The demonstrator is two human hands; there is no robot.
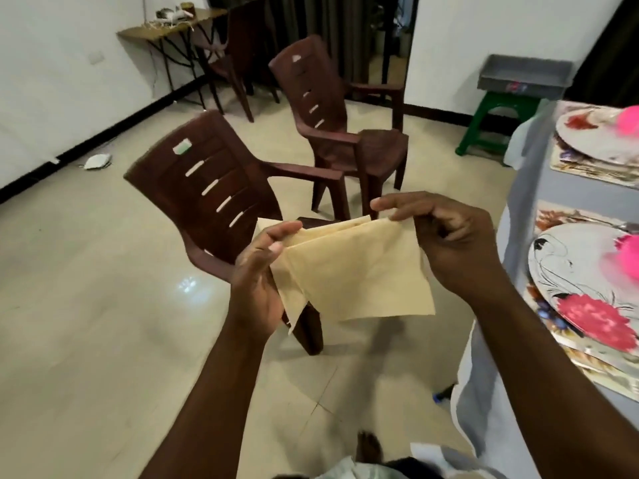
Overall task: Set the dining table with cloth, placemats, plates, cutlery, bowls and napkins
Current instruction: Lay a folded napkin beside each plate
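Observation:
I hold a folded cream napkin [356, 271] in the air over the floor, in front of a brown chair. My left hand [259, 271] pinches its left edge, thumb on top. My right hand [446, 236] pinches its upper right corner. At the right edge stands the table under a pale blue cloth [491, 392]. On it lie floral placemats [587, 164], each bearing a flowered plate: the near plate [581, 278] and the far plate [587, 133]. A pink bowl [629, 250] sits on the near plate and another pink bowl [629, 121] on the far one.
Two brown plastic chairs stand left of the table, the near chair [207, 188] and a farther chair [332, 108]. A green stool [494, 115] carrying a grey tray [525, 76] stands by the far wall. A side table [166, 29] with a third chair is at the back left.

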